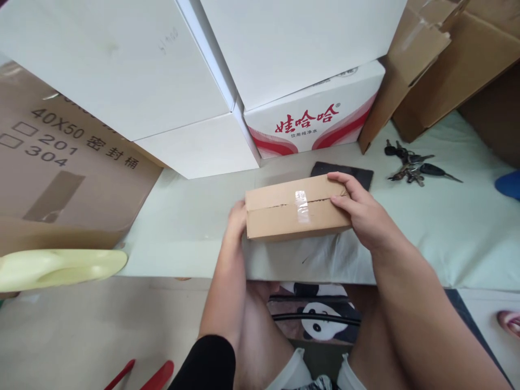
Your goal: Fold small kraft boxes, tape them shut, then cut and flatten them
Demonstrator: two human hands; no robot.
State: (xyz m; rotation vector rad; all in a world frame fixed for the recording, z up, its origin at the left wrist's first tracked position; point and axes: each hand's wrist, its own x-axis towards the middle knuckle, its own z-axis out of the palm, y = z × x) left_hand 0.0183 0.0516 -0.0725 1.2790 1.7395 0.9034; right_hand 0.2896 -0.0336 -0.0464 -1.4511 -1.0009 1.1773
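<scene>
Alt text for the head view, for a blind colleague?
The left hand and right hand hold a clear-taped rectangular brown cardboard box over a pale green table. White cardboard boxes stand behind; dark metal keys lie at right.

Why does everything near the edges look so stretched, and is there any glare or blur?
In the head view, the lens seems wide, so the brown carton appears stretched; the clear tape on the small box catches a bright shine; light looks soft; faint marks on a white box are unreadable.
</scene>
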